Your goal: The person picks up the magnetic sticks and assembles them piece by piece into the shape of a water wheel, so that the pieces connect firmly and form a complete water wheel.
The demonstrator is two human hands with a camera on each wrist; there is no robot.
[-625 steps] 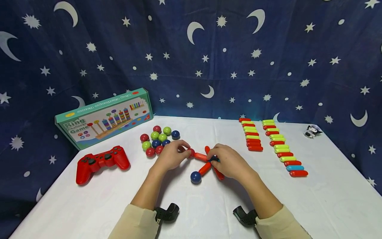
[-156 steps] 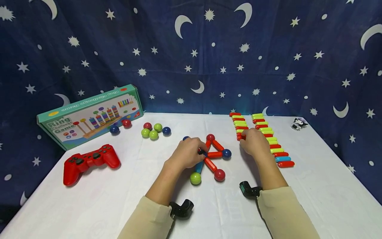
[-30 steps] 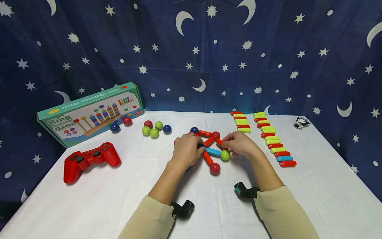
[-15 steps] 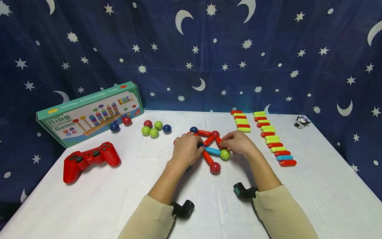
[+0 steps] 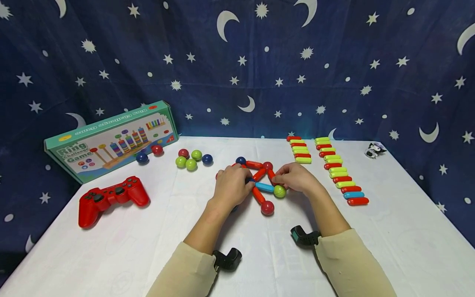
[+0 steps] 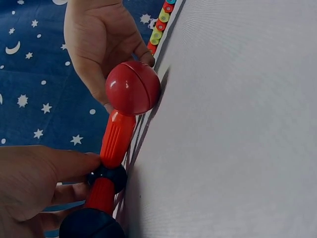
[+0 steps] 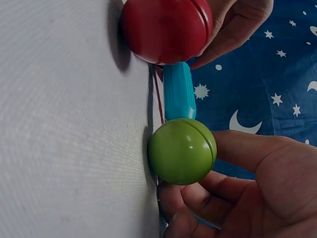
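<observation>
From here, I'd guess the toy (image 5: 259, 175) is light, hard and a bit slippery. Its joins might pop, so I'd grab the middle ball (image 6: 117, 179), where my left hand (image 5: 232, 186) has its fingers pinched. My right hand (image 5: 297, 178) has its fingers pinching a red stick (image 5: 271, 175). The toy, all bright sticks (image 5: 264, 187) and shiny balls (image 5: 267, 208), sits on the tabletop (image 5: 156, 251)
</observation>
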